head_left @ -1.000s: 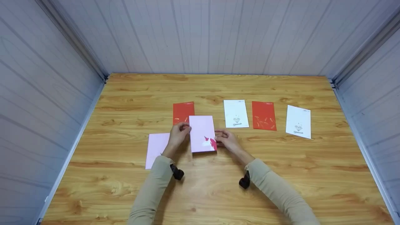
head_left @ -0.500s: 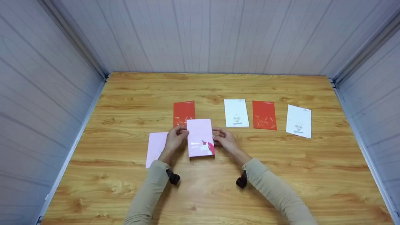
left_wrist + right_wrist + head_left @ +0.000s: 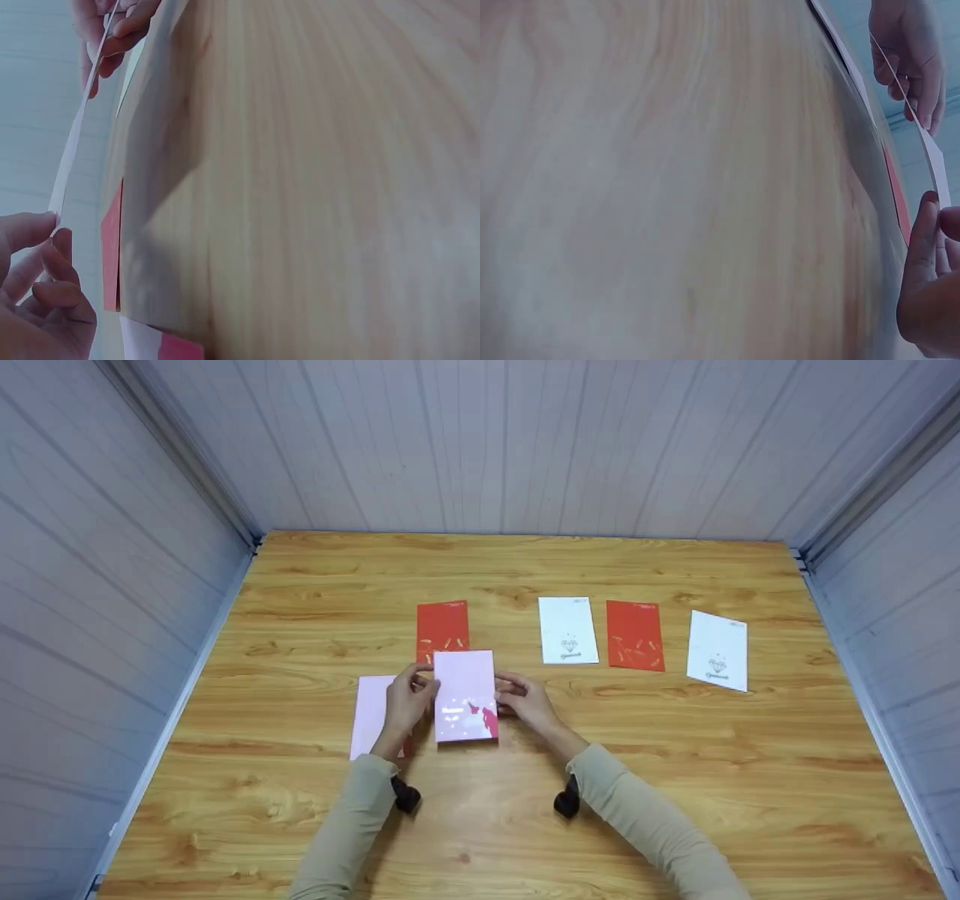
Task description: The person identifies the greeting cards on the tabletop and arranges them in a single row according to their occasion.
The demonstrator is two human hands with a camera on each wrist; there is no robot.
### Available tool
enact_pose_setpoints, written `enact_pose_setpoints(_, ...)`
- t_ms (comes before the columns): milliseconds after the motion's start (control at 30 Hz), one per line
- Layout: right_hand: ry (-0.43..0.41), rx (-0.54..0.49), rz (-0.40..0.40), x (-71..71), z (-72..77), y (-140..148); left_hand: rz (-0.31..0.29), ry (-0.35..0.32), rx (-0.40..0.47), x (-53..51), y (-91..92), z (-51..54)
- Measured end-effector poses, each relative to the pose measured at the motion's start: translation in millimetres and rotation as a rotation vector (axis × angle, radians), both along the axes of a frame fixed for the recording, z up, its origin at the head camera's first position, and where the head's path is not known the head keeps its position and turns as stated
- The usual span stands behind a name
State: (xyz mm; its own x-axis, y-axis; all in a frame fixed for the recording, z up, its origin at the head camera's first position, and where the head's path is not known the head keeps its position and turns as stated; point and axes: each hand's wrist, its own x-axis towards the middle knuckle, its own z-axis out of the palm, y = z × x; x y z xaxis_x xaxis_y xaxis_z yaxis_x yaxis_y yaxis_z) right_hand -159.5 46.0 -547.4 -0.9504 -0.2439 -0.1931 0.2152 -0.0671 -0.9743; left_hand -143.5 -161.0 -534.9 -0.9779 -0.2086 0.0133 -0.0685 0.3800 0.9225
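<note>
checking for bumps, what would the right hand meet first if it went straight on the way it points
The right hand would first meet the pink card it pinches. Beyond that, a red card lies roughly in line, though depth is unclear.

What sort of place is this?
Probably an enclosed recording booth: pale, line-patterned panel walls on three sides, a yellow-brown wood-grain table, and black wrist-worn cameras.
</note>
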Motion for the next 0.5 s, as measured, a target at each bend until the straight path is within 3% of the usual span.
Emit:
enact_pose_setpoints(267, 0.013, 0.044, 0.022, 5.1, -1.5, -11.0, 0.006, 0.082, -0.187, 6.9, -10.5, -3.1)
enact_pose_setpoints(500, 0.006, 0.098, 0.04, 9.4, -5.6, -18.9, -0.034, 0.021, -0.253, 14.0, -19.9, -5.3)
